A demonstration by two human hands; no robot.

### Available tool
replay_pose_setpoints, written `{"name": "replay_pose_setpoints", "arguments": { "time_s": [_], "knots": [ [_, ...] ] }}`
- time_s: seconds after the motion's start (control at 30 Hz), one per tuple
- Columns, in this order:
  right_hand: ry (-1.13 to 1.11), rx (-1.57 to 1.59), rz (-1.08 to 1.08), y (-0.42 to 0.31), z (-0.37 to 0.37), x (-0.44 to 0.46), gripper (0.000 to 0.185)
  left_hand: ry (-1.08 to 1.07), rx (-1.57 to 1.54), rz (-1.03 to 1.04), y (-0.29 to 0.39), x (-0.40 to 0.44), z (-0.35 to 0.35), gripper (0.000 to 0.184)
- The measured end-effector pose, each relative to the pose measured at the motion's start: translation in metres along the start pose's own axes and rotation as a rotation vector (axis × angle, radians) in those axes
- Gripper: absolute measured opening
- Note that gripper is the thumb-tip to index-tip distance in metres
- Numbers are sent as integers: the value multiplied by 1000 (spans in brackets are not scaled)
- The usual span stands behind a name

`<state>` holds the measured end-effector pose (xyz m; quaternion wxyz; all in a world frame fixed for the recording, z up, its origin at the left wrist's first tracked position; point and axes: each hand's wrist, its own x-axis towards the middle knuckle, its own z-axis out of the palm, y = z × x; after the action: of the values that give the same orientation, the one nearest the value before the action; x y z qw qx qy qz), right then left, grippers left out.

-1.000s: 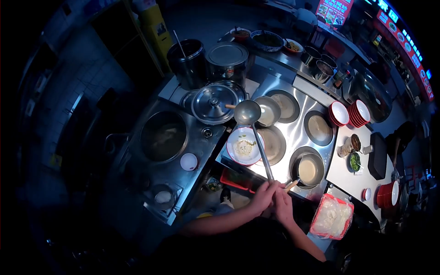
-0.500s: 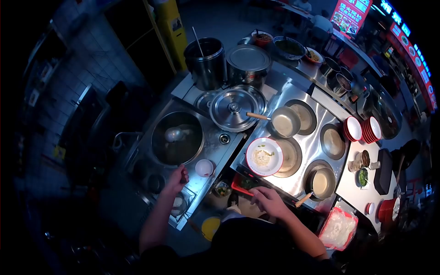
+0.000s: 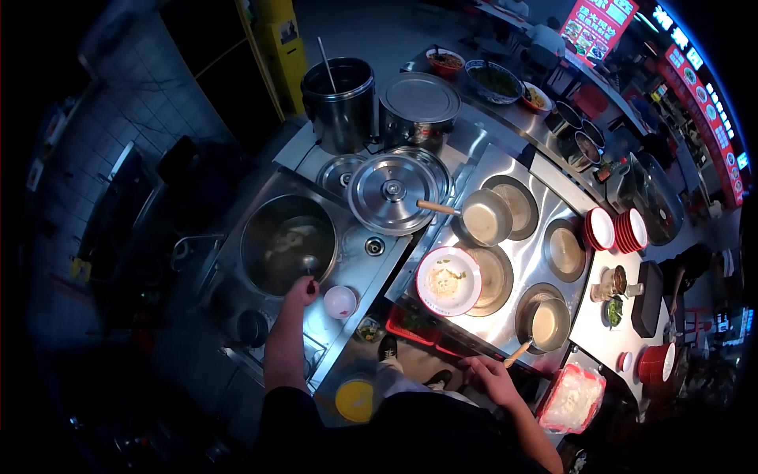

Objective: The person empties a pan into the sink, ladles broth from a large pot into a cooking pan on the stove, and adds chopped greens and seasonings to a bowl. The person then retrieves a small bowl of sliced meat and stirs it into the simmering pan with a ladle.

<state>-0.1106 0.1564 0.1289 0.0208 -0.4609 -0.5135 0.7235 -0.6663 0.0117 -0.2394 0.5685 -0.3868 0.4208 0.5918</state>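
Two hands work apart: the left hand (image 3: 300,291) is closed round the ladle (image 3: 309,264), its head inside the near side of the pot (image 3: 254,225); the right hand (image 3: 493,380), loosely curled with nothing seen in it, is near the pan (image 3: 562,322). Work looks partly done: the bowl (image 3: 471,295) holds pale food and green bits; what is left cannot be told. Pot rim and cup (image 3: 340,302) crowd the left hand; a dark gap splits the counters.
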Motion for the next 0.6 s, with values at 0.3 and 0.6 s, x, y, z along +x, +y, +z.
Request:
{"name": "replay_pose_setpoints", "arguments": {
  "time_s": [0.3,0.6],
  "knots": [
    [63,39,58,3,3,-1,37,-89,72,21,7,34,30,17],
    [56,97,65,0,8,-3,36,-223,57,1,9,19,34,20]
  ]
}}
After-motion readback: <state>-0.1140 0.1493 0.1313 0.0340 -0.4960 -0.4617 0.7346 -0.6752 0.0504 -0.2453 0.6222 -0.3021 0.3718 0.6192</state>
